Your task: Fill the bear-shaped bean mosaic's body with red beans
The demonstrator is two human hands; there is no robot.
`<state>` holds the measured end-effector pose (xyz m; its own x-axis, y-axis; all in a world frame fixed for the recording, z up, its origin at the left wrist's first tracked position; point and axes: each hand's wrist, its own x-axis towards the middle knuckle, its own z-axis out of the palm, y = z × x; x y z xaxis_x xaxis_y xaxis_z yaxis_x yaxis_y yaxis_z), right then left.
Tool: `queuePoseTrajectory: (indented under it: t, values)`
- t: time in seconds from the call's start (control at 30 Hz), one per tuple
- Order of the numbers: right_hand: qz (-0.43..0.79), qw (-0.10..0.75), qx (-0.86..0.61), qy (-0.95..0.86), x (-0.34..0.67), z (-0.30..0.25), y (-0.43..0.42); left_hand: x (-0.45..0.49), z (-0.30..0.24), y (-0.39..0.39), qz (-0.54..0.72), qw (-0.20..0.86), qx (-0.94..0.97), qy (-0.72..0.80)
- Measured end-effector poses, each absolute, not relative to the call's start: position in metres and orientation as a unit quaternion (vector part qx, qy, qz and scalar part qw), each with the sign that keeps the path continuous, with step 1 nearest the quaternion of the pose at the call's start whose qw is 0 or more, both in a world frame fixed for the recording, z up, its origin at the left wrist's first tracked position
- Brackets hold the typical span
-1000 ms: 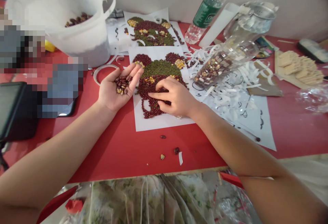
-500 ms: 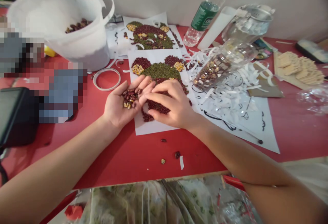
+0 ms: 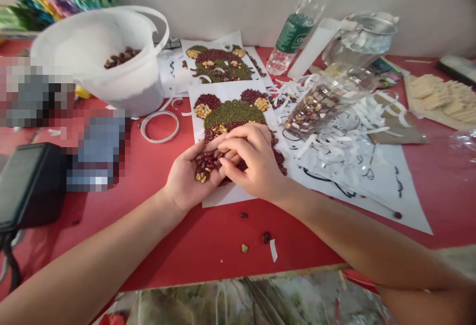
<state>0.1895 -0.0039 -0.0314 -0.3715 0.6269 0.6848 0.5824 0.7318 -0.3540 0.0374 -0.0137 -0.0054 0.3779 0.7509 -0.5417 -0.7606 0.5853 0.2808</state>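
Observation:
My left hand (image 3: 188,181) lies palm up over the lower edge of a white sheet, cupping a small heap of red beans and corn kernels (image 3: 206,163). The fingers of my right hand (image 3: 253,164) are curled and pinch into that heap. Under both hands lies a bean mosaic (image 3: 232,112) of a round-eared head, made of green, red and yellow seeds on paper. A second, similar bean mosaic (image 3: 217,62) lies behind it.
A white bucket (image 3: 100,67) with red beans stands at the back left, a tape ring (image 3: 159,127) beside it. A plastic bottle of mixed seeds (image 3: 320,104) lies on paper strips at right. A green-labelled bottle (image 3: 295,32) stands behind. Loose beans (image 3: 266,237) lie near the table's front edge.
My left hand has drawn back toward me with its beans. My right hand has left the mosaic and moved onto the left palm, pinching at the beans.

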Motion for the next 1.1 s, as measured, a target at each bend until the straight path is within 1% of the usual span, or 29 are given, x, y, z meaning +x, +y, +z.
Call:
queuePoseTrajectory:
  t: [0.1, 0.2, 0.43, 0.63, 0.87, 1.0, 1.1]
  values:
    - [0.016, 0.442, -0.322, -0.837, 0.192, -0.033, -0.001, 0.036, -0.008, -0.013, 0.448, 0.834, 0.005, 0.321]
    - [0.019, 0.429, -0.293, -0.854, 0.192, -0.035, 0.0, 0.036, -0.008, -0.012, 0.445, 0.837, 0.003, 0.32]
    - [0.03, 0.404, -0.316, -0.858, 0.195, -0.035, 0.003, 0.037, -0.009, -0.014, 0.438, 0.849, 0.004, 0.295]
    - [0.048, 0.339, -0.324, -0.882, 0.2, -0.026, 0.007, 0.037, -0.012, -0.014, 0.431, 0.857, 0.022, 0.282]
    - [0.031, 0.257, -0.321, -0.911, 0.2, -0.014, 0.006, 0.04, -0.008, -0.015, 0.421, 0.847, 0.029, 0.323]
    - [0.08, 0.223, -0.335, -0.912, 0.2, -0.011, 0.006, 0.042, -0.007, -0.016, 0.424, 0.842, 0.038, 0.332]
    - [0.109, 0.226, -0.342, -0.906, 0.199, -0.011, 0.008, 0.043, -0.009, -0.017, 0.434, 0.84, 0.046, 0.323]
